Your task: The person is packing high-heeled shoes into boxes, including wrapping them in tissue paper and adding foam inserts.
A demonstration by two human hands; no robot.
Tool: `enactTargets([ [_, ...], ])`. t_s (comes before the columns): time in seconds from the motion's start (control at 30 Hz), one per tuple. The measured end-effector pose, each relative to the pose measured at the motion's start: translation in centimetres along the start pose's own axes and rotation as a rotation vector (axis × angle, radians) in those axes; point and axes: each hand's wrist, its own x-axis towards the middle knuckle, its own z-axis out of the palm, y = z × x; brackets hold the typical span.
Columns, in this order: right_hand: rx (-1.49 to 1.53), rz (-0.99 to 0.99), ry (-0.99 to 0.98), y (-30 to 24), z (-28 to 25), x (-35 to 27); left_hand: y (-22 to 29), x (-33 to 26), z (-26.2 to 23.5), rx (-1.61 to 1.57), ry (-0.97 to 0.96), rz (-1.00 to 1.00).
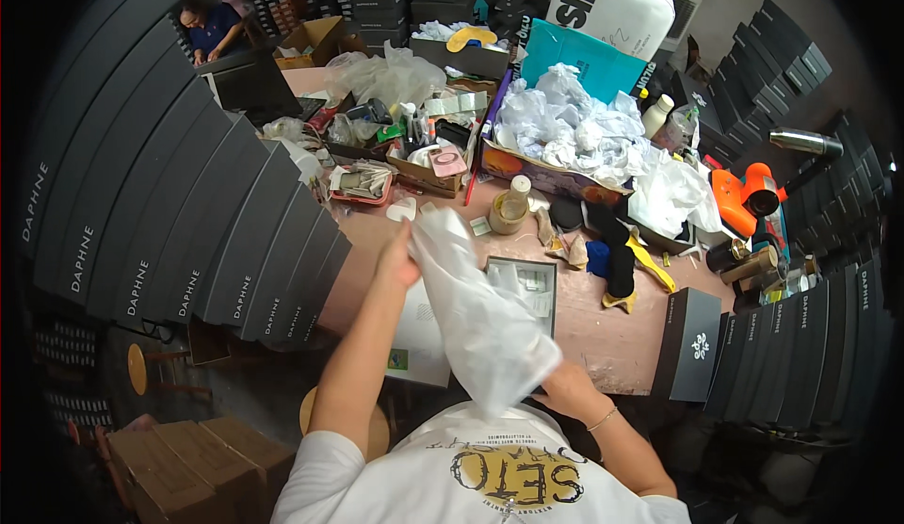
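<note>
Hands w/ a white plastic bag [476,312] held up over the pink table [603,336]. Left hand [397,262] raised, fingers closed on the bag's top edge. Right hand [563,389] lower, near the body, gripping the bag's bottom end; fingers partly hidden, prob. curled around it. Under the bag lies an open shallow box [532,284] w/ paper inside, beside white sheets [419,336]. Black box lid [690,343] stands at the table's right edge.

Thin white plastic bag [480,322], crinkly; matt black cardboard boxes [188,223]
</note>
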Motion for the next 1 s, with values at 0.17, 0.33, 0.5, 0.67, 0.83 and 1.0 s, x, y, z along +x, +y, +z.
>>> enactTargets([
  [0.17,-0.29,0.047,0.024,-0.1,-1.5,-2.8,6.9,-9.6,10.4,0.741,-0.041,1.195],
  [0.33,-0.465,-0.071,0.075,0.2,-5.7,-3.3,-1.8,-4.3,0.3,1.88,-0.712,0.921],
  [0.5,-0.577,-0.422,0.101,-0.8,-8.6,-0.3,-7.3,-6.1,2.2,1.14,-0.821,-0.621],
  [0.67,-0.472,-0.228,0.201,-0.5,-8.0,2.2,-9.0,-11.5,-2.3,0.398,-0.684,-0.919],
  [0.83,0.308,0.016,0.269,-1.9,-3.0,5.9,-9.1,-15.1,-3.6,0.5,-0.629,-0.52],
  [1.0,0.305,0.19,0.216,-3.8,3.8,7.3,-10.5,-16.7,-6.5,0.414,-0.372,-0.307],
])
